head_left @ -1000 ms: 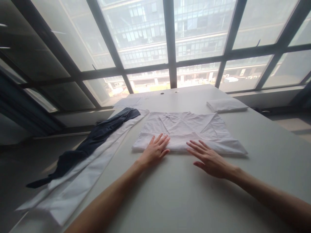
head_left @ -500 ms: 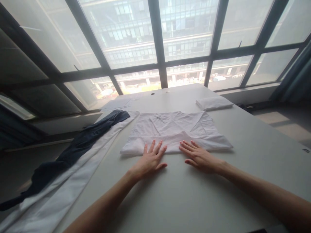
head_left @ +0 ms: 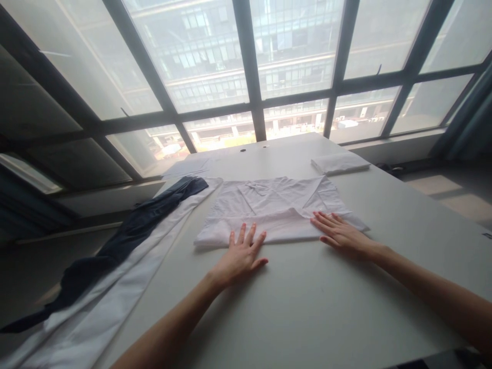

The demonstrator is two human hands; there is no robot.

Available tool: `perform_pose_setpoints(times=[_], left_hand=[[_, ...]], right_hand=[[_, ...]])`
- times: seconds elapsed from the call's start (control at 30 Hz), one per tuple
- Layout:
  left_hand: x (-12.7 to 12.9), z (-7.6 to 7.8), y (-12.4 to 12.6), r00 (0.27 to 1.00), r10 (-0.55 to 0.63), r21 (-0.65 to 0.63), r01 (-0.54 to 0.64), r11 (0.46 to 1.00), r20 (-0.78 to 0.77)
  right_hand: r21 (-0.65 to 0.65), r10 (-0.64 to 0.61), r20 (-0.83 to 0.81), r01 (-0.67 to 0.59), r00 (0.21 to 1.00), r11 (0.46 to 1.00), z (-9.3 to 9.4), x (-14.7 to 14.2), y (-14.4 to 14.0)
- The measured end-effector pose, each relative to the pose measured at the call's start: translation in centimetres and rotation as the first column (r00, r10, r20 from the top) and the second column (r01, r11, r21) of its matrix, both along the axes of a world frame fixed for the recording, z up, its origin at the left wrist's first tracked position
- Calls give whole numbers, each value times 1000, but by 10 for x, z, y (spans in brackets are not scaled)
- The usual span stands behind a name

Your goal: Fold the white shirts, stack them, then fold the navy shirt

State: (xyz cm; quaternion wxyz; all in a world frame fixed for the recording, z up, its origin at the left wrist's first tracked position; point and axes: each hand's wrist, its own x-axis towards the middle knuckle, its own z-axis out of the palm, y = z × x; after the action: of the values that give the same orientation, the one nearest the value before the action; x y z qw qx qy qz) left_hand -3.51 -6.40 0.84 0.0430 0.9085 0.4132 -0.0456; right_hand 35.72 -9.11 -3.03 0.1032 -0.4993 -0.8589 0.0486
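Note:
A white garment (head_left: 277,197), probably a shirt, lies on the white table (head_left: 292,302) with its near part folded over into a band. My left hand (head_left: 242,254) rests with fingers spread on the near edge of that band, left of its middle. Farther right, my right hand (head_left: 340,236) lies flat on the band, its fingers pointing up and to the left. Neither hand grips anything. Creases run across the far part of the garment.
A dark navy garment (head_left: 149,215) and white cloth (head_left: 134,271) lie along the table's left side, hanging toward the front. A folded white cloth (head_left: 340,164) sits at the back right. Large windows (head_left: 292,46) stand behind the table.
My right hand has slid to the right along the folded band, away from my left hand. The left hand stays in nearly the same place on the garment.

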Motion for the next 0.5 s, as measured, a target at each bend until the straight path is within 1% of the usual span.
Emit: perform_pose_setpoints(times=[0.1, 0.23, 0.33, 0.37, 0.43, 0.5], left_hand=[[2, 4, -2, 1000, 10, -18, -10, 1000, -14], [4, 8, -5, 999, 19, -15, -20, 1000, -40], [4, 8, -5, 999, 22, -18, -22, 1000, -30], [4, 7, -4, 999, 23, -19, -23, 1000, -22], [3, 6, -4, 1000, 25, -20, -25, 999, -11], [4, 6, -4, 1000, 26, -15, -26, 1000, -9]], right_hand=[[17, -36, 28, 36, 999, 999, -4, 20, -1], [10, -156, 83, 156, 984, 988, -10, 50, -4], [0, -237, 128, 239, 963, 971, -13, 70, -6], [12, -264, 138, 265, 955, 964, -12, 74, -7], [84, -321, 139, 312, 937, 946, -9, 73, -8], [185, -350, 110, 327, 930, 927, -1, 59, -9]])
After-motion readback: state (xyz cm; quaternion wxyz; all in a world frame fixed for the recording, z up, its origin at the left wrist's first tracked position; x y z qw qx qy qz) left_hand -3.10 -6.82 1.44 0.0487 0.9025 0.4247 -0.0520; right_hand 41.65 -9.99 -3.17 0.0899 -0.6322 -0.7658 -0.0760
